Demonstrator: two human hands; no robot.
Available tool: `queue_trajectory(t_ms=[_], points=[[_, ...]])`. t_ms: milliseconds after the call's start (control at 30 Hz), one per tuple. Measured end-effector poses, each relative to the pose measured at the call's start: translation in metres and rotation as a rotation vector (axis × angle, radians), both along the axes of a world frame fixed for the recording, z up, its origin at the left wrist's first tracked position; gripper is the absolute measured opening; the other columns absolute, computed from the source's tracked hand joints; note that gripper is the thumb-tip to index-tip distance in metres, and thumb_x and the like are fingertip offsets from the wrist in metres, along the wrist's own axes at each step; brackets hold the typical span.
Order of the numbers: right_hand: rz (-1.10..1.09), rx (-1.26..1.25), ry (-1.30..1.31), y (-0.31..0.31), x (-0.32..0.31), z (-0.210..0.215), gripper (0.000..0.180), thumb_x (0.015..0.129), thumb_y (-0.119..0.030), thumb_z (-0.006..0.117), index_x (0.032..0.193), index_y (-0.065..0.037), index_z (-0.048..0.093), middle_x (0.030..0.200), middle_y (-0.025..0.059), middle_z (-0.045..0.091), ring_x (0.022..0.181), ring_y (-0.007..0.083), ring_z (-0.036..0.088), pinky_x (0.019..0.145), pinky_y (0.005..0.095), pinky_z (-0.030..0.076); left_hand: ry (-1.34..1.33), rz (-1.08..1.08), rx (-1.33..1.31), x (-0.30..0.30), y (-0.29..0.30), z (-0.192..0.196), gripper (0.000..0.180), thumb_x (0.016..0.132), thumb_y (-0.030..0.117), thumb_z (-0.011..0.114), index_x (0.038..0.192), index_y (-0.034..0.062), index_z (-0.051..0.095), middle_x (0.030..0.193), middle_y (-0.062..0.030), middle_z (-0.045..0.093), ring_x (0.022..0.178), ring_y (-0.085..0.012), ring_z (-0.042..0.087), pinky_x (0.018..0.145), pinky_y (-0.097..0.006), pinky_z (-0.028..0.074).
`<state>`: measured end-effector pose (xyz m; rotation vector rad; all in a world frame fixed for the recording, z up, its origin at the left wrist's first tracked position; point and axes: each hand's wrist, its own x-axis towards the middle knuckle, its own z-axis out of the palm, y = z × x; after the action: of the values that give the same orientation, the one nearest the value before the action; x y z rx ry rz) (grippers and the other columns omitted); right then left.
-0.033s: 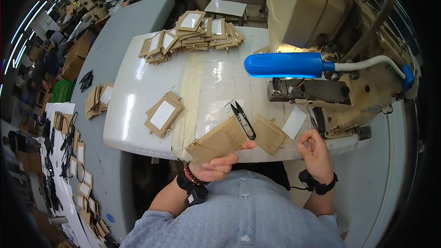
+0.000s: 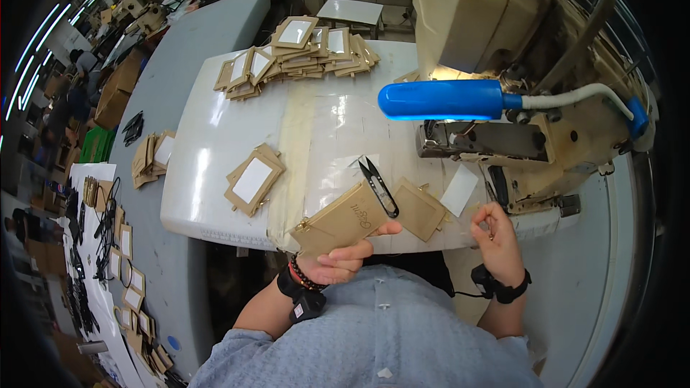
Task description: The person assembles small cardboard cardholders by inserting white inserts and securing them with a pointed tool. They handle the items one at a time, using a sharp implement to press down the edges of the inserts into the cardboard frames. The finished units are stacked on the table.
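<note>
My left hand [image 2: 341, 259] grips a flat tan card holder [image 2: 338, 224] by its lower edge, tilted above the table's front edge. A small metal fitting shows at the holder's left corner. Black thread snips [image 2: 379, 188] lie along its upper right edge, blades pointing away from me. My right hand [image 2: 497, 244] is raised at the right with thumb and fingertips pinched together. Whatever might be between them is too small to make out. Beyond the fingers of the left hand, another tan holder [image 2: 418, 210] lies flat, with a white card [image 2: 458, 190] beside it.
A sewing machine [image 2: 575, 151] occupies the right, with a blue lamp [image 2: 440, 100] over the white table [image 2: 208, 172]. Several tan holders with white windows are heaped [image 2: 309, 57] at the back. A smaller stack [image 2: 255, 179] lies left of centre; more cover the grey side table [image 2: 187, 100].
My right hand has drifted very slightly right, its fingers still pinched. The left hand and the card holder look unchanged.
</note>
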<state>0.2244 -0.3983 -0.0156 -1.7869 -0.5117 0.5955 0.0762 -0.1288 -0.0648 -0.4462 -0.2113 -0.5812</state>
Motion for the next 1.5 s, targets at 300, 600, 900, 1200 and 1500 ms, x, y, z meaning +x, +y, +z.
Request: queue_trajectory(t_ms=[300, 600, 900, 1200, 1500], points=[[-0.072, -0.125, 0.042, -0.028, -0.003, -0.018, 0.014, 0.087, 0.006, 0.053, 0.095, -0.004, 0.047, 0.083, -0.0013, 0.047, 0.074, 0.0049, 0.04, 0.065, 0.0193, 0.035, -0.036, -0.135, -0.078, 0.008, -0.009, -0.011, 0.077, 0.1, 0.048, 0.03, 0.149, 0.0009, -0.005, 0.072, -0.0156, 0.048, 0.048, -0.0166, 0.043, 0.041, -0.029, 0.044], [-0.057, -0.093, -0.005, -0.013, -0.001, -0.025, 0.014, 0.086, 0.006, 0.054, 0.093, -0.004, 0.047, 0.084, -0.0005, 0.048, 0.075, 0.0062, 0.043, 0.065, 0.0208, 0.037, 0.04, -0.104, 0.115, 0.002, -0.004, -0.002, 0.077, 0.099, 0.046, 0.034, 0.148, -0.0031, -0.001, 0.066, -0.0132, 0.046, 0.045, -0.0144, 0.045, 0.036, -0.026, 0.041], [-0.021, -0.1, 0.04, -0.005, -0.001, -0.023, 0.014, 0.087, 0.005, 0.054, 0.092, -0.005, 0.046, 0.084, -0.0013, 0.048, 0.077, 0.006, 0.043, 0.068, 0.0203, 0.036, 0.095, 0.075, 0.626, -0.005, -0.001, 0.031, 0.063, 0.103, 0.039, 0.029, 0.145, -0.0052, 0.017, 0.054, -0.0045, 0.041, 0.038, -0.0085, 0.04, 0.031, -0.02, 0.035], [-0.003, -0.094, 0.087, 0.002, -0.004, -0.013, 0.013, 0.087, 0.005, 0.053, 0.091, -0.005, 0.046, 0.086, -0.0014, 0.048, 0.079, 0.0059, 0.044, 0.07, 0.0198, 0.037, -0.035, -0.1, -0.006, -0.001, -0.004, 0.009, 0.087, 0.096, 0.053, 0.037, 0.147, -0.0054, -0.003, 0.073, -0.0209, 0.051, 0.05, -0.0185, 0.053, 0.039, -0.028, 0.046], [0.17, 0.178, 0.146, 0.045, -0.02, 0.047, 0.013, 0.09, 0.004, 0.054, 0.092, -0.006, 0.045, 0.091, 0.0006, 0.052, 0.077, 0.0038, 0.045, 0.064, 0.0172, 0.039, -0.058, -0.152, -0.043, 0.0, -0.007, 0.008, 0.083, 0.098, 0.052, 0.031, 0.147, -0.0047, -0.005, 0.075, -0.0208, 0.052, 0.051, -0.0194, 0.053, 0.04, -0.03, 0.047]])
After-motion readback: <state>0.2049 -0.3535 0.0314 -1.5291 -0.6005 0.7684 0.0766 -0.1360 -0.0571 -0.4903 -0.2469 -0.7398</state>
